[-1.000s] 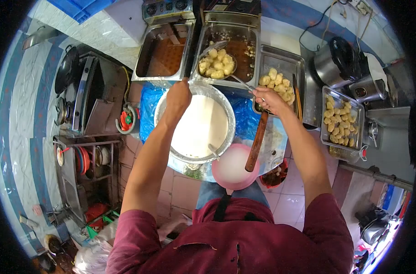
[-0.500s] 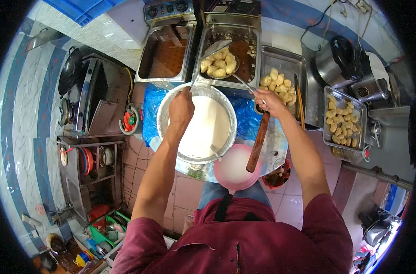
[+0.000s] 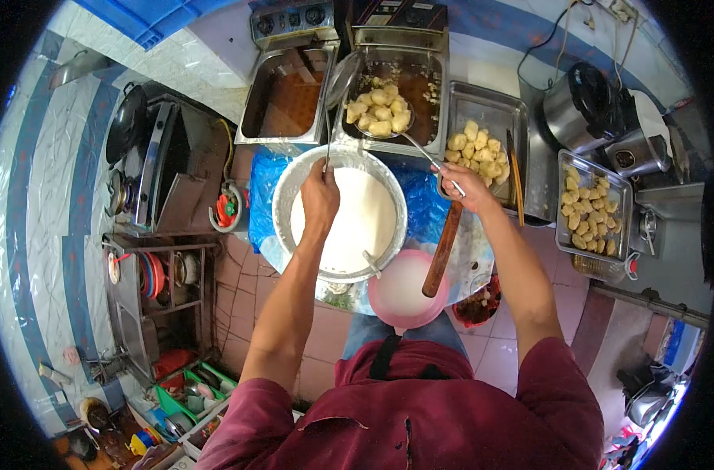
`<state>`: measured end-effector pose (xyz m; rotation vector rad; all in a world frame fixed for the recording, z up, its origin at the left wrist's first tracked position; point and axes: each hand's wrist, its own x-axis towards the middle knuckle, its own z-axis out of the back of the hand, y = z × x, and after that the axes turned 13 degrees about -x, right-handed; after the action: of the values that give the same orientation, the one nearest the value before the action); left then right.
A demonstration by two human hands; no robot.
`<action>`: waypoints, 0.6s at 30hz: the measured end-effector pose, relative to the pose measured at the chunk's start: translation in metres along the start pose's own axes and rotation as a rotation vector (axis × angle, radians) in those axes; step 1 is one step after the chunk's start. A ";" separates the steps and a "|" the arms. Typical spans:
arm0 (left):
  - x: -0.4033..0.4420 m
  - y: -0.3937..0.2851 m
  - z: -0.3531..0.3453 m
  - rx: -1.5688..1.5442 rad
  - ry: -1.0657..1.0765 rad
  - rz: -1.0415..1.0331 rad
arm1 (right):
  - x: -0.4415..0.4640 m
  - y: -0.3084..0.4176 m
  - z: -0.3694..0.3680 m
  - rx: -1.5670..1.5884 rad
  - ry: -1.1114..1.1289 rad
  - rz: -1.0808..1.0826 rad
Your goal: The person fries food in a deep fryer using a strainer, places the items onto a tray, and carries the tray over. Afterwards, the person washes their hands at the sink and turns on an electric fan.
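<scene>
My left hand [image 3: 320, 200], over the rim of a big metal basin [image 3: 280, 211] of white batter [image 3: 349, 211], is closed on a long-handled metal skimmer [image 3: 342, 78]. That skimmer's head is tilted up over the gap between the two fryers. My right hand [image 3: 465, 186] grips the handle of a second skimmer, a round strainer [image 3: 410, 129] heaped with pale yellow fried pieces [image 3: 380, 110]. The strainer is above the near part of the right fryer [image 3: 423, 86]. Below my right hand, a wooden handle [image 3: 443, 251] slants over a pink bowl [image 3: 376, 301] of whitish liquid.
The left fryer [image 3: 286, 106] holds brown oil. Right of the fryers, a metal tray [image 3: 482, 102] carries more pieces and long wooden chopsticks [image 3: 516, 176]. Another tray of pieces [image 3: 588, 207] stands farther right. A red container [image 3: 480, 304] is low beside the table.
The left skimmer's head has lifted off the fried pieces and swung left. The heaped strainer has shifted slightly right, still held by my right hand.
</scene>
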<state>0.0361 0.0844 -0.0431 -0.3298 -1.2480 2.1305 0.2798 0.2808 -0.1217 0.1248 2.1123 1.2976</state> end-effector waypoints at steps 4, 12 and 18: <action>-0.013 0.017 -0.016 -0.004 -0.014 0.031 | -0.008 -0.002 0.002 0.009 -0.033 0.006; -0.021 0.010 -0.030 -0.095 0.043 0.109 | -0.014 -0.005 -0.002 0.028 -0.065 0.059; -0.025 0.006 -0.034 -0.145 0.046 0.184 | -0.020 -0.005 0.006 -0.010 -0.095 0.025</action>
<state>0.0705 0.0897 -0.0690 -0.5732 -1.3961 2.1753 0.2997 0.2751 -0.1179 0.2046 2.0301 1.2913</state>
